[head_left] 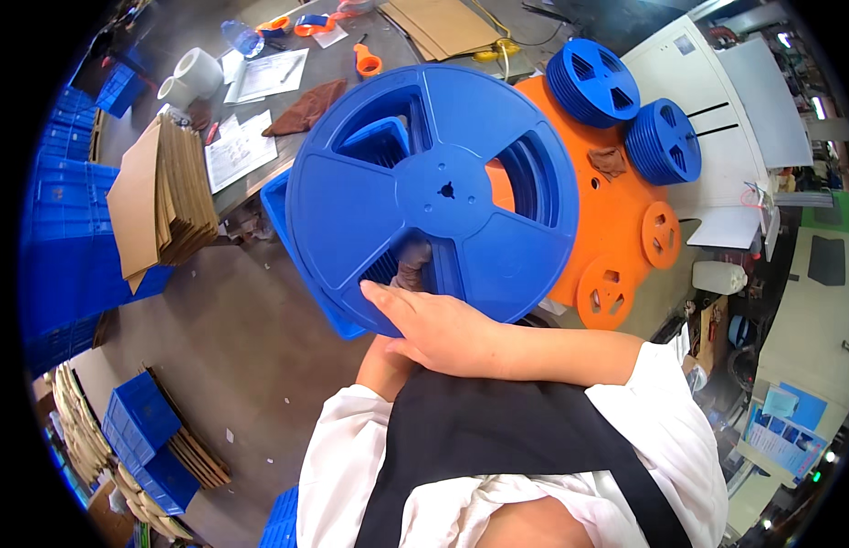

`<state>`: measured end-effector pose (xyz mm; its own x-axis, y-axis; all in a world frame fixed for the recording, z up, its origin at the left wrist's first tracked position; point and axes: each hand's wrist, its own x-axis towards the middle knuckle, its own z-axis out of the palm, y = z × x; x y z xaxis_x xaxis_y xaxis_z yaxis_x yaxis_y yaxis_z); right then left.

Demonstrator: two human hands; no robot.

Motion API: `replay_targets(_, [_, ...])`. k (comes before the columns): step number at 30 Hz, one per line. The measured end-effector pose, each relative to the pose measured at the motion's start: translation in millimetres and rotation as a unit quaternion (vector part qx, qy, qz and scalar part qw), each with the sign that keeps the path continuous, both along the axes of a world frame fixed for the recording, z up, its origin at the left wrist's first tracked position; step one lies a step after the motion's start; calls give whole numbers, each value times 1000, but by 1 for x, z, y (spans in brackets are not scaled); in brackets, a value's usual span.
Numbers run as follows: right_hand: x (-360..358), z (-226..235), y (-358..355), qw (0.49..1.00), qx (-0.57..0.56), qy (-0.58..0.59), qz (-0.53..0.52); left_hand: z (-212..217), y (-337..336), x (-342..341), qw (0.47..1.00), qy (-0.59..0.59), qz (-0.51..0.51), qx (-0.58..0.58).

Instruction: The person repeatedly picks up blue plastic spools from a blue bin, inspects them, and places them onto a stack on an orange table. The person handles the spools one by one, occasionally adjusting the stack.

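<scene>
A stack of large blue plastic reels (517, 260) fills the middle of the view, its round face tilted up toward me. My right hand (438, 333) grips its near rim, fingers stretched leftward along the edge and thumb beneath. From below left my left forearm passes behind that hand. What look like grey-brown covered fingers of my left hand (411, 265) show through the reel's lower opening, gripping the stack from inside. The rest of the left hand is hidden. A blue crate (276, 196) sits behind the stack at left.
An orange table (584, 205) beyond carries two smaller blue reel stacks (593, 84) and a brown cloth (607, 163). Papers (246, 151), orange tape dispensers (368, 60) and white rolls (198, 73) lie on the grey bench. Cardboard sheets (155, 196) and blue crates (73, 242) stand at left.
</scene>
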<state>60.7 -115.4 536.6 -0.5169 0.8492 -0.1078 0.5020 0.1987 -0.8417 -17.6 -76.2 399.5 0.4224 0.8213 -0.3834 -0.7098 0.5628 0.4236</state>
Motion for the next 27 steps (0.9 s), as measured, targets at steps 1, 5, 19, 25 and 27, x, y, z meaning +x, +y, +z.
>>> replay_targets(1, [-1,0,-1,1000,1,-2,11,3,2,1,1000,-3,-4,9])
replay_targets(5, [-9,-4,-8,998,47,-14,43,14,4,0,999,-13,-14,37])
replay_targets(19, [144,79,-2,818,88,323,-468,36,-10,-71,997,-34,-14,-65])
replay_targets(25, [231,19,-37,638,5,592,-492,-31,-27,-103,998,-28,36,-47])
replay_targets(27, [228,10,-38,598,-22,645,-476,-42,-25,-112,999,-38,17,-33])
